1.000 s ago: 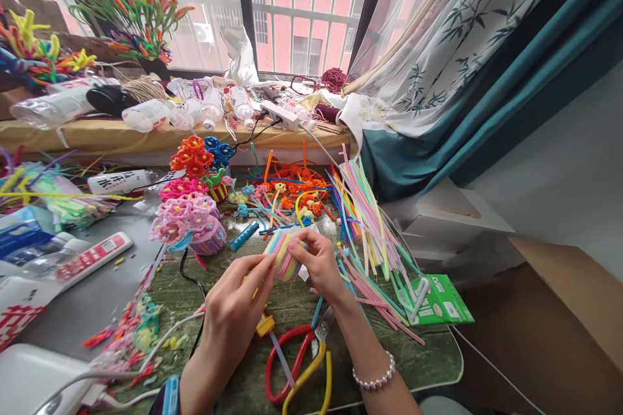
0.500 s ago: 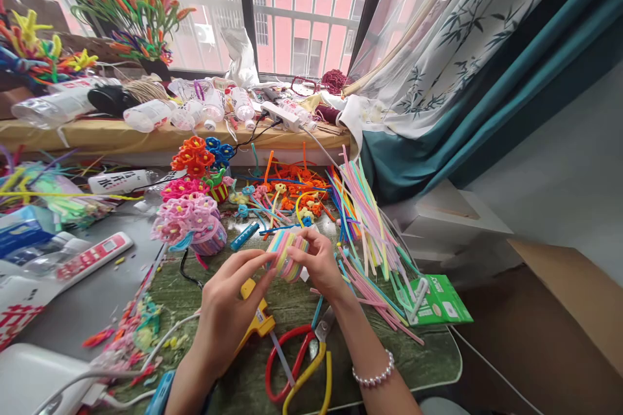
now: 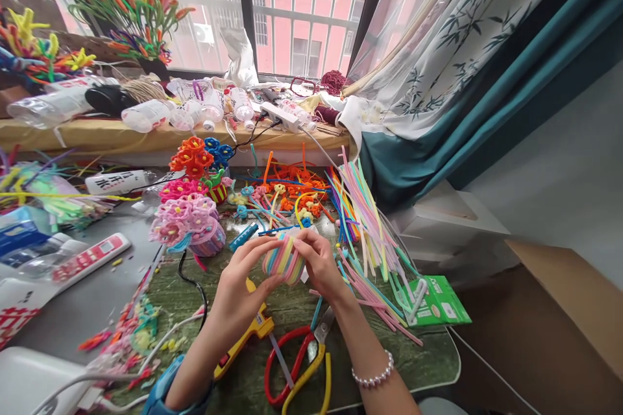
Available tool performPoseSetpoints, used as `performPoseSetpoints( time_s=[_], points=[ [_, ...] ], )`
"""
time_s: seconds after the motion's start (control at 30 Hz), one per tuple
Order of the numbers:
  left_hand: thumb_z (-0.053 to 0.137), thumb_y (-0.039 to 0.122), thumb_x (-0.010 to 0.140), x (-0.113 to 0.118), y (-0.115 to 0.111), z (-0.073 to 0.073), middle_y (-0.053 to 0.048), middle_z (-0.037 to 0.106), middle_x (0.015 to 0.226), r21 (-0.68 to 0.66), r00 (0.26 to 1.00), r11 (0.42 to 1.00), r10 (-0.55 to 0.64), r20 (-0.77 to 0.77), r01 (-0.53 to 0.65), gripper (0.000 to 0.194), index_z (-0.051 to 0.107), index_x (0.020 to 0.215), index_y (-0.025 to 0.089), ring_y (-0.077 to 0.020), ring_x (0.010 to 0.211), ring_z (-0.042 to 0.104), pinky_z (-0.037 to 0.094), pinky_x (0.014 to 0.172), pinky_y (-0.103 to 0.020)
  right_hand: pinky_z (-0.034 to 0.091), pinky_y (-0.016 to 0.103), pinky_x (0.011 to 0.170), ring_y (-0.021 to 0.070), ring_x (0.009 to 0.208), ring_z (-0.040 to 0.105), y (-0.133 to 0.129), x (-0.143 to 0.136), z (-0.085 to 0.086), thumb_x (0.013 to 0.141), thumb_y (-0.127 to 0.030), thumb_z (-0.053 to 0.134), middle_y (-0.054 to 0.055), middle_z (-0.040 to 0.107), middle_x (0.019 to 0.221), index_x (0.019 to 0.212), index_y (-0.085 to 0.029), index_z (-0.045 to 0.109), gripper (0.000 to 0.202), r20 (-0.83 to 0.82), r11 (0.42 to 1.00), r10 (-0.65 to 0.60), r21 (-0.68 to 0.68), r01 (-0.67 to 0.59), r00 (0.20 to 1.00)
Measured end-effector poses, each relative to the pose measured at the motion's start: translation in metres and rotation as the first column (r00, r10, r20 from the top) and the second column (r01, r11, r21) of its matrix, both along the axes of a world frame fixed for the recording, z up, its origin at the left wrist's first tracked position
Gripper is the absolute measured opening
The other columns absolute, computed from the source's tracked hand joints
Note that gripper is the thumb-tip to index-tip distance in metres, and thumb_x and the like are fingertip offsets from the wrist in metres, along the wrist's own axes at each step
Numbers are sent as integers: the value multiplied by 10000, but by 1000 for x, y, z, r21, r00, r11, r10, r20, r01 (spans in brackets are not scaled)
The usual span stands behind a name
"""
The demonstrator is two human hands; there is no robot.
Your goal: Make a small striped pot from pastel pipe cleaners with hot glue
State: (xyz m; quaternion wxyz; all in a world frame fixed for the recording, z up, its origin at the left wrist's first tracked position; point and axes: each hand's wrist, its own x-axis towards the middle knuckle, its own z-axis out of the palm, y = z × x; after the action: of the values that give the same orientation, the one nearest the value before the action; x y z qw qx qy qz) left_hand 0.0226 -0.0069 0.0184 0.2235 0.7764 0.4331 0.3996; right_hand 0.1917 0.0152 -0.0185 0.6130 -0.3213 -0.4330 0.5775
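- Spanning the left side of a pastel-striped chenille piece [image 3: 283,262], the fingers of the left hand [image 3: 241,288] curve widely apart, their tips on its top and the thumb at its lower edge.
- Pinched close together, the fingers of the right hand [image 3: 320,267] grip the piece's upper right; a beaded bracelet [image 3: 374,373] rings that wrist.
- The chenille piece is held between both hands, over the middle of the green surface [image 3: 389,363].
- Near side: a yellow glue gun [image 3: 261,326] lies partly behind the left hand, with scissors [image 3: 323,332] with red and yellow handles to its right.
- Left: a pot of pink chenille flowers [image 3: 187,224].
- Far right: a fanned bundle of pastel chenille stems [image 3: 367,207]; a green packet [image 3: 442,301] lies nearer.
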Motion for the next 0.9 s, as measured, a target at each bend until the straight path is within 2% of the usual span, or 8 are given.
performPoseSetpoints(
  time_s=[0.1, 0.2, 0.3, 0.47, 0.57, 0.77, 0.9],
  points=[
    [686, 319, 827, -9, 2, 3, -97, 618, 1293, -22, 998, 998, -60, -18, 59, 447, 587, 1259, 263, -272, 1208, 574, 490, 998, -446, 380, 238, 623, 117, 625, 454, -1, -1, 2, 824, -408, 660, -31, 518, 666, 692, -193, 594, 260, 55, 1000, 2, 11, -2, 999],
    [614, 311, 881, -13, 8, 9, -107, 630, 1284, -28, 995, 995, -99, -16, 98, 391, 580, 1266, 248, -261, 1194, 586, 531, 931, -400, 383, 244, 613, 123, 617, 451, -3, -3, 4, 820, -460, 658, -30, 508, 653, 683, -197, 589, 305, 95, 1000, 3, -2, -3, 996],
    [630, 325, 874, -13, 14, 10, -107, 641, 1267, 10, 992, 993, -117, -40, 117, 392, 591, 1256, 243, -259, 1185, 590, 528, 933, -401, 373, 243, 593, 120, 597, 437, -3, -4, 4, 811, -488, 665, -33, 493, 635, 676, -198, 586, 330, 76, 1000, 15, -18, -13, 997],
    [722, 328, 804, -12, 19, 5, -85, 641, 1274, 46, 975, 982, -177, -134, 184, 526, 566, 1303, 270, -249, 1180, 580, 502, 981, -433, 353, 239, 559, 110, 562, 410, -3, -4, 4, 784, -486, 699, -41, 468, 616, 660, -198, 583, 334, -5, 997, 47, -63, -47, 999],
    [754, 328, 774, -13, 19, 5, -89, 642, 1272, 77, 965, 976, -187, -183, 204, 588, 549, 1321, 262, -248, 1170, 575, 507, 972, -431, 345, 235, 555, 105, 560, 405, -3, -4, 5, 781, -473, 709, -41, 472, 621, 667, -193, 587, 326, -47, 995, 63, -70, -66, 997],
    [719, 320, 794, -12, 16, 9, -103, 658, 1252, 182, 939, 960, -149, -311, 212, 561, 544, 1321, 243, -270, 1150, 589, 481, 985, -455, 330, 239, 544, 104, 544, 388, -3, -3, 5, 770, -497, 707, -43, 470, 612, 654, -195, 573, 350, -25, 992, 81, -92, -83, 996],
    [711, 374, 804, -14, 15, 10, -113, 646, 1272, 163, 929, 961, -159, -335, 223, 578, 525, 1333, 236, -275, 1164, 583, 484, 977, -443, 325, 237, 542, 104, 555, 396, -3, -1, 6, 788, -495, 691, -40, 476, 614, 661, -189, 580, 349, 47, 993, 88, -77, -85, 995]
  ],
)
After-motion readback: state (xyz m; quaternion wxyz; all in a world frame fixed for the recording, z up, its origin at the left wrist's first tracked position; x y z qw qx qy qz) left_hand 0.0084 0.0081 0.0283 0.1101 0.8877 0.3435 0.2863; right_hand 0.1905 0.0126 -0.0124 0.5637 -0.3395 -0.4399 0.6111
